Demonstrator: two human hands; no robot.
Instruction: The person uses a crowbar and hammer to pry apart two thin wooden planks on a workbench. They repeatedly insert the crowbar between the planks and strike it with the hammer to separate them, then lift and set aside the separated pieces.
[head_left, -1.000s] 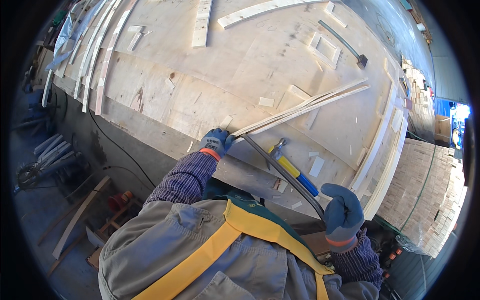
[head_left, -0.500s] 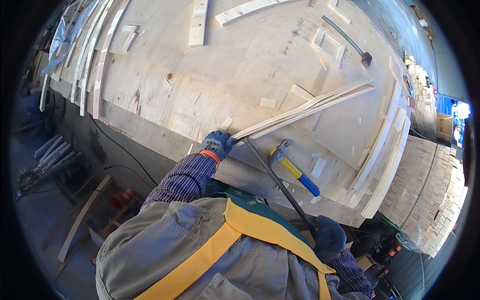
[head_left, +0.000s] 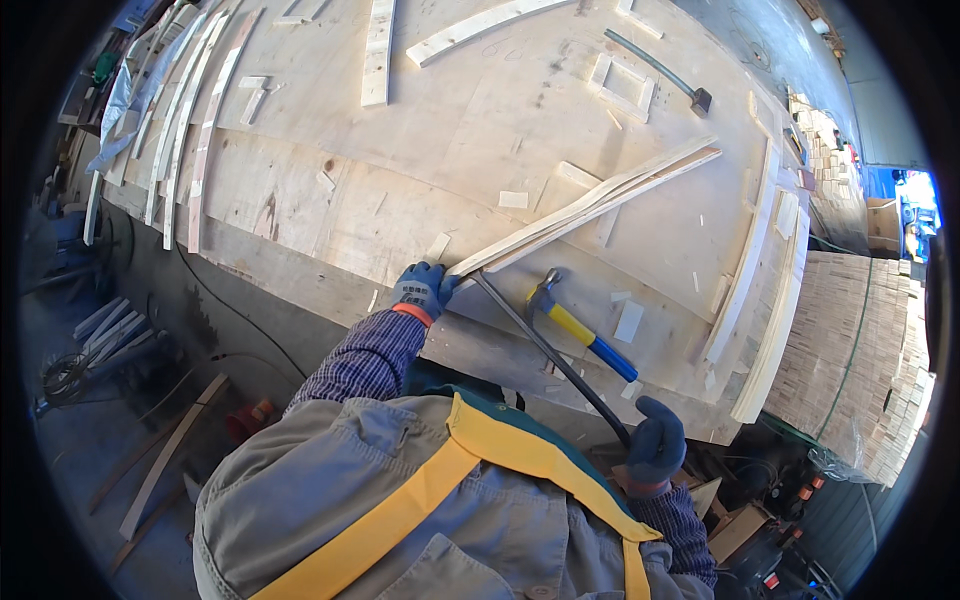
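Observation:
A bundle of pale wooden strips (head_left: 600,200) lies slantwise on the plywood worktop (head_left: 450,160). At its near end my left hand (head_left: 423,290), in a blue-grey glove, is closed around the strips. A long dark metal pry bar (head_left: 545,348) meets the bundle beside that hand, its far tip hidden at the wood. My right hand (head_left: 655,445), gloved, is around the bar's near end by my waist, one finger or thumb raised; the grip is partly hidden. Between the bar and the loose scraps lies a claw hammer (head_left: 580,325) with a yellow and blue handle.
A square wooden frame (head_left: 622,88) and a dark-headed mallet (head_left: 665,72) lie farther back. Long strips line the left (head_left: 185,130) and right (head_left: 775,310) edges of the worktop. Stacked wood (head_left: 835,340) stands at the right; a cable (head_left: 235,300) hangs at the left.
My right hand has moved up and slightly left, with a digit now raised from the earlier fist. The worktop and things on it appear shifted left as my view moved. My left hand keeps its hold.

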